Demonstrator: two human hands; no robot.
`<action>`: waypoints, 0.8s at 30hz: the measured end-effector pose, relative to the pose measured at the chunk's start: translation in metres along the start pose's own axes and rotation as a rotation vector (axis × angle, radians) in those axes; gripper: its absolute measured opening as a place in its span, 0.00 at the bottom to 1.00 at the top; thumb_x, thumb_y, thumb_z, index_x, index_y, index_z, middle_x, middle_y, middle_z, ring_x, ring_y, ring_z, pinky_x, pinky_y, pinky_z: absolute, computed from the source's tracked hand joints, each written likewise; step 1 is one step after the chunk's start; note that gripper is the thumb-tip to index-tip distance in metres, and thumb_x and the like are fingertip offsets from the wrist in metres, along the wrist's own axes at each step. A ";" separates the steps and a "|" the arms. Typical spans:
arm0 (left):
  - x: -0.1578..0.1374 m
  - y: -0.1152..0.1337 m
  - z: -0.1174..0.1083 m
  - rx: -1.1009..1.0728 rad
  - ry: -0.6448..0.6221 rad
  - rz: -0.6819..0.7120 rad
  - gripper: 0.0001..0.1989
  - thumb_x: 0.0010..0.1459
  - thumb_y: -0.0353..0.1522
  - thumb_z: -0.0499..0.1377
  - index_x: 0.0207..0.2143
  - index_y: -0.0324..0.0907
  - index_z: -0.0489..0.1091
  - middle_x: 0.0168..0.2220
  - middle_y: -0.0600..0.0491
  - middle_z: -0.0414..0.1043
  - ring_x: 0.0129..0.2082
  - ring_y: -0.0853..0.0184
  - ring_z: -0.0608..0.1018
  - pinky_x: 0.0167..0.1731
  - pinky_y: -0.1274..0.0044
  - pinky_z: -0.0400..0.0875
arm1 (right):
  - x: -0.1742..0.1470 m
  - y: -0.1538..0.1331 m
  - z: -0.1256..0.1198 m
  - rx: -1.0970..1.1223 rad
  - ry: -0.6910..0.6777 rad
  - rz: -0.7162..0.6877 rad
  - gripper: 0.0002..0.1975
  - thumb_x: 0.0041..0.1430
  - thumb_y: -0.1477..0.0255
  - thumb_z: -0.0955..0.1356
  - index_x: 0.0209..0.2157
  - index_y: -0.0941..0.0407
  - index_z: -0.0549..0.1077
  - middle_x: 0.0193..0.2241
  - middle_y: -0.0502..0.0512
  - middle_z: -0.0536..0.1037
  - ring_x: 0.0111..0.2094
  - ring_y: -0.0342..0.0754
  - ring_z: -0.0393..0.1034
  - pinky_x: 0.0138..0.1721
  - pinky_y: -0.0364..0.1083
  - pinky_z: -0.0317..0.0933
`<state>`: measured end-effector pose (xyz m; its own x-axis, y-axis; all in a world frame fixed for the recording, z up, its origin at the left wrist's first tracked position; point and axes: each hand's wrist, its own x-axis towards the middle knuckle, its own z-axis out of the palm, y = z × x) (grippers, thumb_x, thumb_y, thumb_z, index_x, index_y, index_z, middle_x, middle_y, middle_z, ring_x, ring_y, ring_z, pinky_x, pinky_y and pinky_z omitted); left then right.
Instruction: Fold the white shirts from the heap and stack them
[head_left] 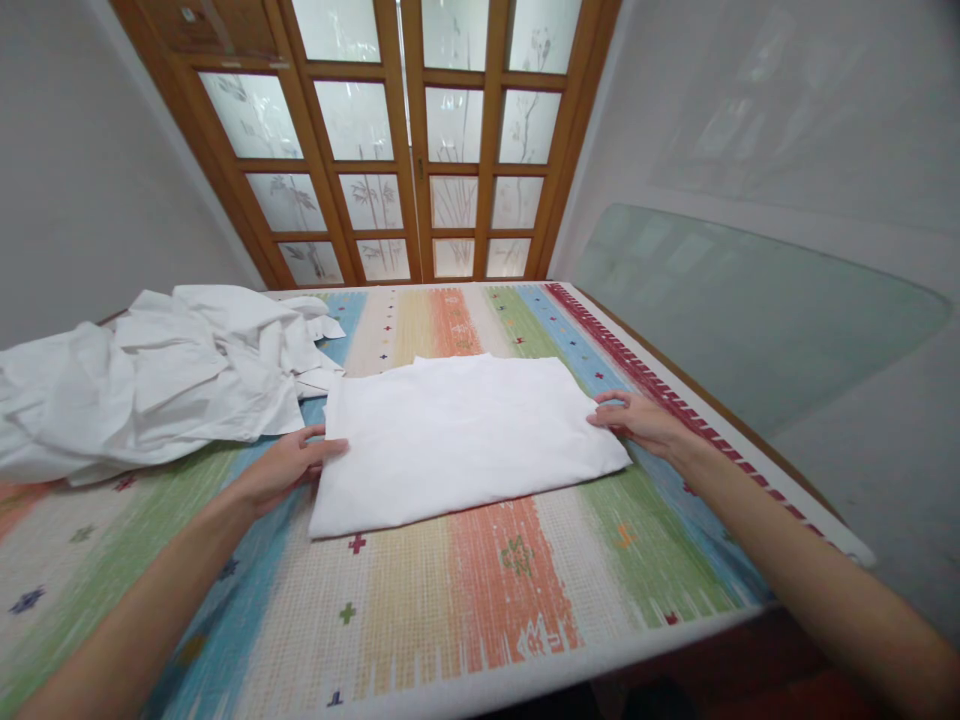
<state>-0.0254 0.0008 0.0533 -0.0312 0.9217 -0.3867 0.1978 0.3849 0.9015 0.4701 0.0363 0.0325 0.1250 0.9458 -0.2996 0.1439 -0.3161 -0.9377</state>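
A folded white cloth (pixel 465 440) lies flat on the table, roughly rectangular, with a small uneven layer showing along its far edge. I cannot make out what kind of item it is. My left hand (pixel 296 465) pinches its left edge, the thumb on top and the other fingers partly hidden beneath or behind. At the opposite side, my right hand (pixel 634 418) has its thumb and fingers closed on the right edge. To the left of the folded piece rests a loose, crumpled pile of white cloth (pixel 172 370), close to my left hand.
A striped, multicoloured tablecloth (pixel 510 570) covers the table. Beyond the far edge stands a wooden door with frosted glass panes (pixel 375 200). A pale wall with a greenish glass panel (pixel 750 310) borders the right side, and a grey wall (pixel 97 180) the left.
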 end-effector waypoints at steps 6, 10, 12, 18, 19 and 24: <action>0.017 0.005 0.005 -0.182 -0.113 -0.116 0.13 0.44 0.32 0.69 0.32 0.35 0.73 0.36 0.42 0.79 0.33 0.62 0.81 0.34 0.77 0.78 | 0.015 -0.011 0.003 -0.051 -0.072 0.055 0.12 0.40 0.72 0.76 0.23 0.55 0.69 0.23 0.54 0.77 0.22 0.46 0.71 0.18 0.41 0.63; 0.029 0.011 0.011 -0.198 -0.080 -0.137 0.15 0.43 0.30 0.69 0.34 0.33 0.74 0.33 0.42 0.80 0.29 0.61 0.81 0.28 0.76 0.78 | 0.029 -0.025 0.010 -0.002 -0.129 0.140 0.09 0.43 0.70 0.75 0.27 0.57 0.74 0.25 0.56 0.79 0.24 0.47 0.72 0.22 0.43 0.68; 0.035 0.015 0.016 -0.215 -0.017 -0.125 0.14 0.44 0.28 0.68 0.35 0.33 0.74 0.31 0.43 0.80 0.26 0.62 0.81 0.26 0.77 0.78 | 0.037 -0.033 0.015 0.042 -0.168 0.216 0.08 0.44 0.72 0.74 0.29 0.57 0.75 0.27 0.56 0.80 0.26 0.47 0.74 0.27 0.44 0.71; 0.051 0.027 0.024 -0.291 0.082 -0.015 0.13 0.40 0.19 0.63 0.32 0.34 0.73 0.27 0.47 0.79 0.22 0.63 0.80 0.23 0.78 0.78 | 0.057 -0.052 0.027 0.031 -0.291 0.276 0.09 0.49 0.79 0.71 0.35 0.58 0.76 0.28 0.54 0.82 0.28 0.46 0.76 0.34 0.43 0.72; 0.053 0.028 0.024 -0.306 0.079 0.011 0.14 0.39 0.18 0.63 0.32 0.35 0.73 0.27 0.48 0.80 0.22 0.63 0.80 0.24 0.78 0.78 | 0.060 -0.052 0.028 0.053 -0.296 0.230 0.12 0.48 0.81 0.70 0.37 0.58 0.76 0.29 0.54 0.82 0.28 0.46 0.76 0.34 0.42 0.72; 0.058 0.023 0.021 -0.341 0.077 -0.082 0.10 0.46 0.21 0.62 0.35 0.34 0.73 0.27 0.45 0.80 0.22 0.62 0.81 0.24 0.76 0.79 | 0.073 -0.045 0.035 0.158 -0.321 0.238 0.11 0.54 0.80 0.68 0.40 0.62 0.75 0.29 0.58 0.82 0.30 0.49 0.78 0.38 0.45 0.73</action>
<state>-0.0024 0.0618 0.0478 -0.1102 0.8831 -0.4562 -0.1461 0.4396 0.8862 0.4386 0.1224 0.0466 -0.1784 0.8308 -0.5272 -0.0072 -0.5369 -0.8436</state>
